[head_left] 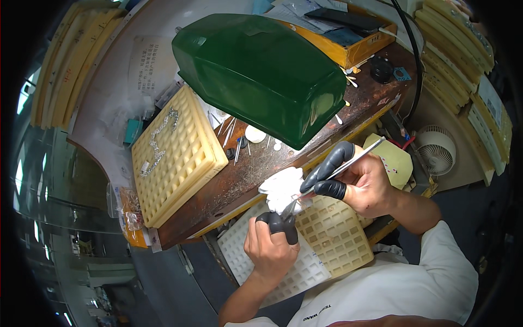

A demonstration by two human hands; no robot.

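Note:
My right hand (366,182), with black finger cots on some fingers, grips a slim silver metal tool (357,157) like a pen. Its lower end points down and left; whether it is tweezers or a pick, I cannot tell. Below and to the left, my left hand (271,248) is closed, black cots on thumb and finger, pinching something small and shiny that glare hides. Between and just beyond the hands is a glaring white lump (282,188), washed out by light. Under the hands lie a white gridded tray (245,245) and a cream gridded tray (338,234).
A large green lamp hood (256,76) hangs over the wooden bench (218,204). On the left, stacked yellow gridded trays (174,158) carry a silver chain (155,144). Cotton swabs, a black round jar (381,70), an orange box (370,46) and a small fan (436,150) stand around.

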